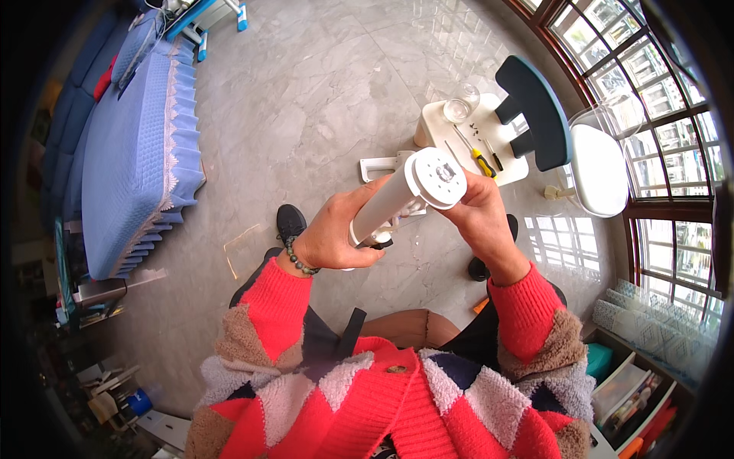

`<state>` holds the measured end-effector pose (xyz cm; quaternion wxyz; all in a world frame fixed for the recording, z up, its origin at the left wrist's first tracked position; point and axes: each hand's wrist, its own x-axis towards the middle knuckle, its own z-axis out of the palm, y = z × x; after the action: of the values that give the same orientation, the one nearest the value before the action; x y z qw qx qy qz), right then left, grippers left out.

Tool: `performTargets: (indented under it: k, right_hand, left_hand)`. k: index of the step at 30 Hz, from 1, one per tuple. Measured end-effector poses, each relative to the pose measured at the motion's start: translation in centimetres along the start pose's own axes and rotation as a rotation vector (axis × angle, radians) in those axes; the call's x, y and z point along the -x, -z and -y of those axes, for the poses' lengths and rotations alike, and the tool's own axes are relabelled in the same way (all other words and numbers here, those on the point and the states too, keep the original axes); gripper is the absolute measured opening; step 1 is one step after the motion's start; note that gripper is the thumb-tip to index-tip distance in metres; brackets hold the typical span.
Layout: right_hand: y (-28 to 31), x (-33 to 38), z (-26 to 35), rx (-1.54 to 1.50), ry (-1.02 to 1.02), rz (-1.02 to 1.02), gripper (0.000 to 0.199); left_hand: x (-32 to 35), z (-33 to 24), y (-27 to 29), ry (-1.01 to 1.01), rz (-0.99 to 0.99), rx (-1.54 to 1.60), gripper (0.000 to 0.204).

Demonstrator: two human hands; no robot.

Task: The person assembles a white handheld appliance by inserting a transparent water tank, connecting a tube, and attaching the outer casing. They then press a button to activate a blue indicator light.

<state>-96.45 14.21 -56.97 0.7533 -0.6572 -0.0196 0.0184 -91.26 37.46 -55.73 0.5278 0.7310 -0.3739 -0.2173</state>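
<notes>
Between my hands is a white cylindrical appliance body [386,200], tilted with its round end cap up and to the right. The cap has several small holes and a metal fitting in its middle. My left hand [336,228] is closed around the body's lower left side. My right hand [483,218] grips the edge by the cap, its thumb and fingers on the rim. Small whitish parts show under the body, partly hidden by it. Behind it lies a white frame-like piece [376,165], partly covered.
A small cream-topped chair [437,122] with a dark backrest [544,115] holds a yellow-and-black screwdriver [483,164], a thin dark tool [495,155], small screws and a clear round container [457,110]. Right of it is a white seat [598,172]. A blue-covered couch [134,161] stands left.
</notes>
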Motion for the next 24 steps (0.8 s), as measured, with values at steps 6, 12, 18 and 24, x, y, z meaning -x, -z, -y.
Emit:
performTargets:
  k: [6,12,18,24]
  right_hand:
    - [0.5,-0.1,0.6,-0.068,-0.096,0.029,0.014]
    - [0.6,-0.3,1.0,0.07,0.072,0.054,0.011]
    - [0.0,0.0,2.3,0.022,0.138,0.096,0.011]
    - [-2.0,0.3,3.5,0.152,0.346,0.033,0.008]
  left_hand:
    - [0.0,0.2,0.1,0.093,0.047,0.19,0.075]
    - [0.2,0.0,0.2,0.15,0.093,0.48,0.078]
    - [0.4,0.7,0.0,0.149,0.144,0.766,0.079]
    - [1.2,1.9,-0.8,0.069,0.165,1.272,0.084]
